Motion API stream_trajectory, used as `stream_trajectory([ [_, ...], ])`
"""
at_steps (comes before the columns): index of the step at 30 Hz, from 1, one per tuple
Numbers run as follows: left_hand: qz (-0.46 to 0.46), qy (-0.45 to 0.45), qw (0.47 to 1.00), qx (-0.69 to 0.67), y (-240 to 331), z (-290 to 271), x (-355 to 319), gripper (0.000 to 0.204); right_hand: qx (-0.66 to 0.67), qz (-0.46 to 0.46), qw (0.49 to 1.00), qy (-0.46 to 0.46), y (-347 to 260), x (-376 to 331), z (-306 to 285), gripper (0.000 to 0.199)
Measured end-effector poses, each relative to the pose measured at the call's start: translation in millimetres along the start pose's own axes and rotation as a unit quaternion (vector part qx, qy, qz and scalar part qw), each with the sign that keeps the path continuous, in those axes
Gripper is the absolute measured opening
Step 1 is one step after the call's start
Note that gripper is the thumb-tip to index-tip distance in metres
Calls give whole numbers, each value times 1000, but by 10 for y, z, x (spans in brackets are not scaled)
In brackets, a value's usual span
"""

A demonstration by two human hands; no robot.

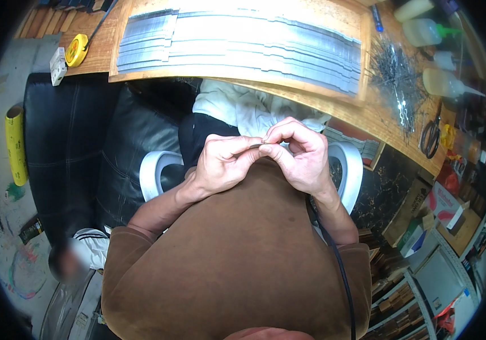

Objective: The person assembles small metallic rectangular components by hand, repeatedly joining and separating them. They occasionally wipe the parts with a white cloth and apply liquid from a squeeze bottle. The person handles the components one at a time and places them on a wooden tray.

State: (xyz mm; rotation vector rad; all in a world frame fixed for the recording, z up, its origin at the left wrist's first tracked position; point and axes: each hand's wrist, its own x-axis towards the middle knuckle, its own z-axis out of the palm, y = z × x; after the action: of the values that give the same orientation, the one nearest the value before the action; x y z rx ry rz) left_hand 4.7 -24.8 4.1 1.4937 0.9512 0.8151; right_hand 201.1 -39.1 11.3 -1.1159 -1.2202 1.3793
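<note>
My left hand (223, 164) and my right hand (302, 156) meet in front of my chest, below the table's edge. Thumbs and forefingers of both pinch a small, thin, dark strip (256, 145). Most of it is covered by the fingertips, so its exact kind cannot be made out. Beyond the hands, a white cloth (226, 105) hangs over my lap. On the wooden table, a shallow wooden tray (115, 54) holds rows of overlapping grey ribbed strips (243, 48).
Right of the tray lie a heap of thin dark wires (393, 79), black-handled scissors (430, 139), squeeze bottles (441, 82) and a blue pen (377, 18). A yellow tape measure (77, 50) sits at the left. A black sofa (61, 130) and another person (87, 249) are on the left.
</note>
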Motion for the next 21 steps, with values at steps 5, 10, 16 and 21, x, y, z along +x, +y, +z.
stream_trajectory([
  [5, -6, -12, 1000, 9, 17, -17, 1, 16, -4, 0, 1000, -6, -14, -10, -12, 12],
  [10, 15, 5, 1000, 4, 7, 23, 10, 15, -17, 1, 1000, -23, 7, -35, -66, 15],
  [16, 28, 5, 999, 15, 92, 36, 78, 15, -9, -9, 1000, -10, -28, -38, -86, 15],
  [21, 13, -13, 1000, 4, 122, 30, 118, 17, 26, -6, 999, 47, -90, -43, -28, 8],
])
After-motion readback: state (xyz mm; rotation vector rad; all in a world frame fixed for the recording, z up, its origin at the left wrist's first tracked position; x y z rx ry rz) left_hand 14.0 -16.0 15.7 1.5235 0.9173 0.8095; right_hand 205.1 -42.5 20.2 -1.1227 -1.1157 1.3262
